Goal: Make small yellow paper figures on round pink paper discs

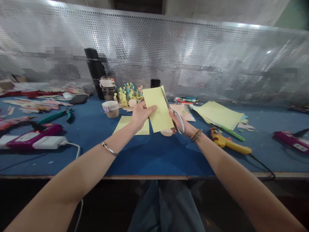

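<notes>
My left hand (141, 114) pinches a yellow sheet of paper (158, 114) by its left side, thumb on top, holding it tilted above the table. Closed around the handles of a pair of scissors (178, 121) is my right hand (177, 120). The blades lie along the right edge of the sheet, with a narrow strip of paper just beyond them. Beneath my left hand, another yellow sheet (125, 124) lies flat on the blue table (154, 161). A pale round piece (166, 132) shows partly under the held paper.
Right of my hands are a stack of yellow paper (219, 112), a green cutter-like tool (233, 132) and a yellow glue gun (229, 145). Leftward stand a small cup (111, 109), a jar (107, 88), a black bottle (94, 69) and paper flowers (129, 95). A purple power strip (36, 137) lies farther left.
</notes>
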A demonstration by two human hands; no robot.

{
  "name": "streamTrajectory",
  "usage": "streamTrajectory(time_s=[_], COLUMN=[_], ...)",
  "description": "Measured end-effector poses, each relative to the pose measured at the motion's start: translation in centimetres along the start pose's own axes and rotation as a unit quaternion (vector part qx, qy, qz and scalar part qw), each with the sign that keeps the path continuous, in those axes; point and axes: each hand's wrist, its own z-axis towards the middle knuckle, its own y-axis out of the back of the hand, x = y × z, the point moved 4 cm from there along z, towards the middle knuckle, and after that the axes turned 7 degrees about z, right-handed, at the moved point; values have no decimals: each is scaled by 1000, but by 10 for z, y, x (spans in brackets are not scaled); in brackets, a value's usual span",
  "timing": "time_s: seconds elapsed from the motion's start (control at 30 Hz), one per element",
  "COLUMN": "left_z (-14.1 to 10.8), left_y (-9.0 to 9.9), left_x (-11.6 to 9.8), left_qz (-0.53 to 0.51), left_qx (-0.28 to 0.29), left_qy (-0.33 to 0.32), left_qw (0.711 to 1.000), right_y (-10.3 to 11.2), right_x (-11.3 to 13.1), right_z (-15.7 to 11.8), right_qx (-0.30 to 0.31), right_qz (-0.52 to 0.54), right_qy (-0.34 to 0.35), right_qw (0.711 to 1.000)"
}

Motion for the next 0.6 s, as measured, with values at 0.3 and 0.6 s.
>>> streamTrajectory(time_s=[0.3, 0.6], left_z=[-2, 5], left_y=[-2, 9], left_x=[-1, 0], left_qz=[-2, 1], left_qx=[3, -39], left_qy=[28, -19], left_qw=[1000, 999], right_y=[1, 0], right_x=[-3, -5], right_z=[1, 2], right_qx=[-5, 9], right_qz=[3, 12], right_qy=[1, 5], right_qw=[1000, 1000])
